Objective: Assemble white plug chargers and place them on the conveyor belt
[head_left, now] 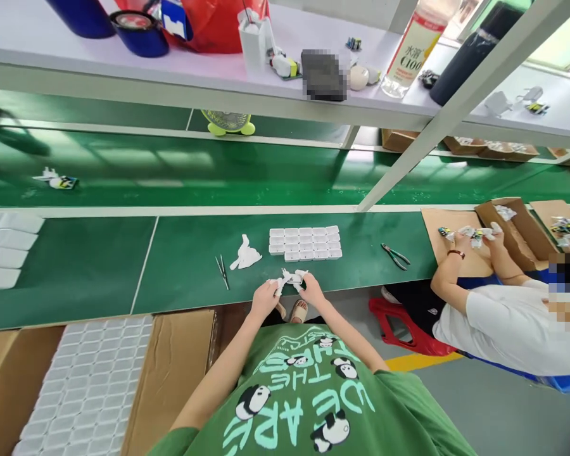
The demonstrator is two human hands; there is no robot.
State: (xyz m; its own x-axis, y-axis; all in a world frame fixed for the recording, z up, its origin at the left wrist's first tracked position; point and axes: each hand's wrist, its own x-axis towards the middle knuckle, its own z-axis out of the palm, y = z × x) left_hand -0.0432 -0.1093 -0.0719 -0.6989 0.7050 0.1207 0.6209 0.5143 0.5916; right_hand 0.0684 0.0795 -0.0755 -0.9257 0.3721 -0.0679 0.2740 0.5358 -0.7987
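Note:
My left hand (266,297) and my right hand (312,289) are closed on either side of a small white plastic housing (293,278), held at the front edge of the green bench. White coverings show on the fingertips of both hands. The housing has a dark outline on its upper face; finer detail is too small to make out. Just beyond it stands a block of white plastic boxes (306,243) in rows. To the left lie a crumpled white glove or cloth (246,254) and a pair of tweezers (222,272).
Green-handled pliers (396,256) lie at the right. A co-worker (494,316) sits further right, handling small parts over cardboard. A carton of white boxes (90,380) stands at my left. A shelf post (408,158) slants down to the bench's back edge; a bottle (415,47) stands above.

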